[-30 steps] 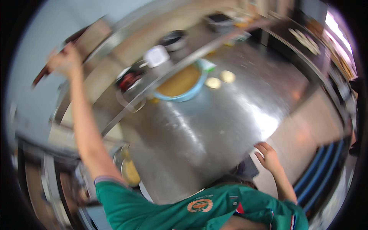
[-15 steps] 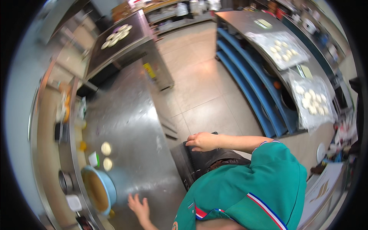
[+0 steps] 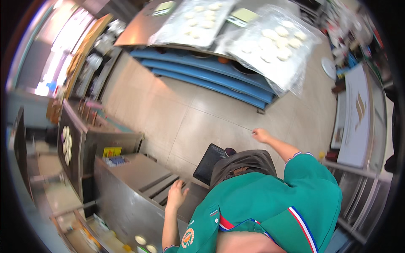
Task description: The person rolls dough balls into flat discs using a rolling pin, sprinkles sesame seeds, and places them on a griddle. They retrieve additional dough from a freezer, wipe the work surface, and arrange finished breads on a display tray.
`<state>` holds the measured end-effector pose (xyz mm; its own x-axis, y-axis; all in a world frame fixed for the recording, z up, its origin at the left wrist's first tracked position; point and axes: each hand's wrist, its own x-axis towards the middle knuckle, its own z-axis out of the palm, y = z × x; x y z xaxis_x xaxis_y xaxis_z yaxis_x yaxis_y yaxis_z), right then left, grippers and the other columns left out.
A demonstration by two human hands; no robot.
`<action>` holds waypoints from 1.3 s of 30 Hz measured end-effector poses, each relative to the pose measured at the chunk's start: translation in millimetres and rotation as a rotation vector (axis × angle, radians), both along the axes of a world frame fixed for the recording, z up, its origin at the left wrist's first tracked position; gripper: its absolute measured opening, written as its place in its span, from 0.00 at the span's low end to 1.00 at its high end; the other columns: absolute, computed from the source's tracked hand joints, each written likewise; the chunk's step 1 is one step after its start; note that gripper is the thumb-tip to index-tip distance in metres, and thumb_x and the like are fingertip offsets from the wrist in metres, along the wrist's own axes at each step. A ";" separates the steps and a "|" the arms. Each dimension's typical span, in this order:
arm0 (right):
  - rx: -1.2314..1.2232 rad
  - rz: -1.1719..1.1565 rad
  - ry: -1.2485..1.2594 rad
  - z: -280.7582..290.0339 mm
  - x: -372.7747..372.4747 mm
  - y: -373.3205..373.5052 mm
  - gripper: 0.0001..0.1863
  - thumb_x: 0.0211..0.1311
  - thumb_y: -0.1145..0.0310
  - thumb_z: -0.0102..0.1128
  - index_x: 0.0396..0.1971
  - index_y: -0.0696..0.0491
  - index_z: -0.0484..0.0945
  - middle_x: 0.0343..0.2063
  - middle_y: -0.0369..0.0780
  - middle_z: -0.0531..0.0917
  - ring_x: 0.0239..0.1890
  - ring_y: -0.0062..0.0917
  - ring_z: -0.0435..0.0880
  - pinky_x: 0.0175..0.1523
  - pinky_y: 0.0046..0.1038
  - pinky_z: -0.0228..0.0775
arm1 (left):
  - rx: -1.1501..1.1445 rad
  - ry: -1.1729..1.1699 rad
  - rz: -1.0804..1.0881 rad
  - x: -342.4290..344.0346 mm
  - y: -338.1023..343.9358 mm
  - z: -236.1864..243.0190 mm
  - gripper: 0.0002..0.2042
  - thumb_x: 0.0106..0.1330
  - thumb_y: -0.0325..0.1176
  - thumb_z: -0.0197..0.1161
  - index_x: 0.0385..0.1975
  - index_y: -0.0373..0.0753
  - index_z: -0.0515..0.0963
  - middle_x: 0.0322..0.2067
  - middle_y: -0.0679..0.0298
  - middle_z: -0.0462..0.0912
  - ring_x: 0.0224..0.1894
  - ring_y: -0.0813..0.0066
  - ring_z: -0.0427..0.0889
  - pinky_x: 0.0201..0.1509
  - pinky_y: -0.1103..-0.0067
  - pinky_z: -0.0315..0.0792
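Note:
My left hand (image 3: 177, 195) hangs over the side of a steel counter (image 3: 122, 202) with slotted vents. Its fingers are spread and nothing is in it. Out over the floor to the right, my right hand (image 3: 261, 135) is loosely curled, with nothing visible in it. Pale round dough pieces (image 3: 140, 240) lie on the counter at the lower edge. Across the floor, more dough pieces (image 3: 282, 41) sit on a tray under clear plastic (image 3: 295, 76) at the end of a worktable. A second plastic-covered tray (image 3: 168, 37) of dough lies to its left.
Blue shelves (image 3: 206, 78) run beneath the far worktable. Two pale green scales (image 3: 242, 17) stand by the trays. A griddle (image 3: 69, 164) with dough rounds (image 3: 66, 145) is at the left. A dark mat or step (image 3: 206, 162) lies by my feet. A white panel (image 3: 354, 114) stands right.
My view and body have turned right, toward the worktable with the trays. My left hand has come off the counter top near the blue basin; my right hand has swung out over the floor.

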<state>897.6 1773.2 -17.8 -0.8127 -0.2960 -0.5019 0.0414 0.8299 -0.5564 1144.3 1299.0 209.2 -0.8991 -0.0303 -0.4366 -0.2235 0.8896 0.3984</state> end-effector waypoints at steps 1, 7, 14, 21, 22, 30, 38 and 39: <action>0.075 -0.237 -0.028 -15.3 9.3 43.0 0.15 0.56 0.65 0.60 0.41 0.53 0.86 0.40 0.50 0.87 0.45 0.45 0.86 0.52 0.43 0.77 | -0.032 0.040 -0.082 -26.6 -0.7 -4.6 0.25 0.63 0.37 0.68 0.58 0.32 0.73 0.59 0.46 0.75 0.60 0.46 0.75 0.62 0.61 0.72; 0.359 -0.825 -0.033 -33.5 155.6 218.0 0.13 0.58 0.64 0.59 0.37 0.54 0.87 0.37 0.51 0.87 0.42 0.46 0.86 0.48 0.44 0.78 | -0.063 -0.093 -0.557 -196.2 53.2 -42.4 0.25 0.64 0.39 0.67 0.59 0.32 0.73 0.59 0.45 0.75 0.60 0.46 0.76 0.62 0.60 0.72; 0.264 -0.729 -0.227 -63.1 241.7 270.7 0.14 0.55 0.61 0.62 0.37 0.53 0.87 0.37 0.49 0.87 0.41 0.44 0.86 0.48 0.42 0.78 | 0.156 0.160 -0.920 -300.1 266.8 -18.4 0.21 0.64 0.35 0.66 0.56 0.35 0.75 0.53 0.49 0.80 0.54 0.48 0.80 0.58 0.63 0.74; -0.017 -0.883 -0.156 -96.9 184.7 382.9 0.14 0.57 0.61 0.62 0.38 0.54 0.85 0.36 0.48 0.87 0.40 0.44 0.86 0.47 0.41 0.77 | 0.274 0.036 -1.015 -342.7 536.5 -5.6 0.20 0.61 0.22 0.60 0.55 0.36 0.74 0.52 0.49 0.79 0.51 0.45 0.80 0.55 0.63 0.75; -0.044 -0.964 -0.070 -91.3 175.6 406.3 0.15 0.57 0.62 0.62 0.40 0.54 0.85 0.38 0.47 0.87 0.42 0.44 0.86 0.47 0.41 0.77 | 0.262 0.022 -1.068 -348.4 567.6 -5.1 0.20 0.61 0.21 0.59 0.55 0.36 0.75 0.53 0.49 0.79 0.52 0.47 0.80 0.56 0.64 0.75; -0.017 -1.158 0.020 -71.6 124.8 529.0 0.16 0.61 0.62 0.61 0.44 0.57 0.82 0.39 0.49 0.87 0.43 0.45 0.85 0.49 0.42 0.77 | 0.405 0.266 -1.094 -435.0 744.8 -72.0 0.24 0.60 0.24 0.64 0.59 0.36 0.72 0.55 0.50 0.77 0.52 0.53 0.80 0.54 0.67 0.75; -0.191 -0.968 -0.132 -91.9 67.6 582.5 0.16 0.59 0.65 0.60 0.44 0.55 0.82 0.32 0.47 0.85 0.36 0.44 0.84 0.44 0.42 0.76 | 0.656 0.491 0.226 -660.9 870.3 -218.4 0.41 0.61 0.44 0.75 0.68 0.32 0.60 0.62 0.50 0.68 0.57 0.55 0.75 0.59 0.66 0.71; -0.141 -0.919 -0.139 -85.5 57.2 596.7 0.16 0.59 0.64 0.61 0.44 0.55 0.82 0.31 0.47 0.84 0.36 0.43 0.83 0.43 0.42 0.75 | 0.668 0.578 0.318 -690.4 880.9 -238.3 0.43 0.60 0.46 0.75 0.68 0.31 0.59 0.63 0.47 0.67 0.58 0.52 0.74 0.60 0.65 0.70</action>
